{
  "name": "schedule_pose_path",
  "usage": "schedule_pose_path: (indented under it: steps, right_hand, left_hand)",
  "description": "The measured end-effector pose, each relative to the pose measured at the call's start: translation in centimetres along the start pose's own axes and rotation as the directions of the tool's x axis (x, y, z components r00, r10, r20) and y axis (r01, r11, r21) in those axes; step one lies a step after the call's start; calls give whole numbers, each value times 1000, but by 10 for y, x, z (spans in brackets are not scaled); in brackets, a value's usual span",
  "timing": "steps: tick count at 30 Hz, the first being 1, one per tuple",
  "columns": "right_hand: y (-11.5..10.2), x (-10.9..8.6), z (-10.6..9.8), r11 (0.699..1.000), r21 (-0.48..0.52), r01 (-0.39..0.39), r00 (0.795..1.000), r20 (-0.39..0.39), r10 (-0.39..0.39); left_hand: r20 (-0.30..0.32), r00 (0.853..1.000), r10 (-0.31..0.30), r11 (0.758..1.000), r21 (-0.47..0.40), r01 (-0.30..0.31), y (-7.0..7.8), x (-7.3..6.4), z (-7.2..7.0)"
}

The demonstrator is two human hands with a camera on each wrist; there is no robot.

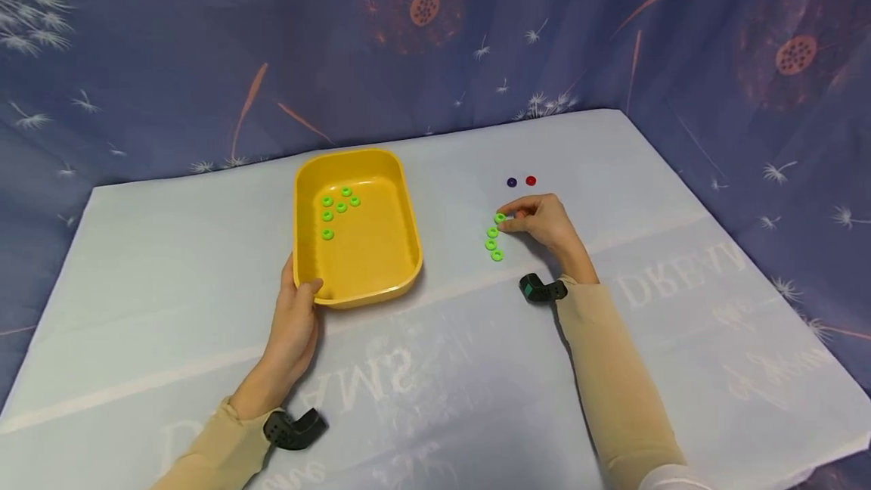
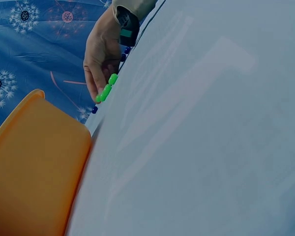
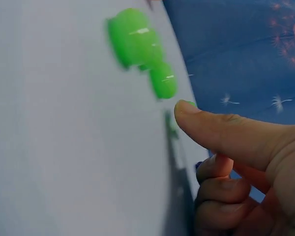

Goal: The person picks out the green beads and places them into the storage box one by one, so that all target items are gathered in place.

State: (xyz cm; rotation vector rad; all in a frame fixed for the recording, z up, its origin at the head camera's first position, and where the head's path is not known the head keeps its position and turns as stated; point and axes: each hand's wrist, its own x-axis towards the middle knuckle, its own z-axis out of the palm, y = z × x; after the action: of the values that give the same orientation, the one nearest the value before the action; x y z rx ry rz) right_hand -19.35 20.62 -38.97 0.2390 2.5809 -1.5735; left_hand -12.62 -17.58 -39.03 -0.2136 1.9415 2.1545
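My left hand grips a yellow plastic tray at its near left corner, thumb over the rim. Several small green rings lie on the tray's floor, toward its left side. To the right of the tray, my right hand pinches a green ring between thumb and index finger. In the right wrist view the thumb hides most of that ring, and the other fingers are curled. Three more green rings lie in a short row on the cloth, just nearer to me than the pinched one.
A dark blue piece and a red piece lie beyond my right hand. The table is covered by a white cloth with faint lettering. A blue patterned curtain hangs behind and along the right side.
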Motion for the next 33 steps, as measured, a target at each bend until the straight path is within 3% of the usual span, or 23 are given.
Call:
schedule_pose_path:
  steps: [3,9,16,20,26,33]
  right_hand:
    - [-11,-3,0,1000,3,-5,1000,-4,5]
    - [-13,-13,-2,997,75,14,1000,-2,-14]
    - [-70,0,13,988,126,95,993,60,-103]
    - [-108,9,36,986,77,148,983,93,-155]
    - [-156,18,86,979,-36,201,967,169,-193]
    - [-184,31,133,975,-101,195,962,216,-170]
  left_hand:
    - [10,1000,25,999,23,-25,1,-5,-6]
    - [30,999,42,998,53,-43,-7,-7,-1]
    - [21,996,83,996,41,-84,-4,-10,-3]
    - [3,996,88,995,44,-88,-2,-11,-5]
    - [2,996,93,995,44,-93,-4,-11,-4]
    - [-2,995,102,993,58,-102,-4,-12,-5]
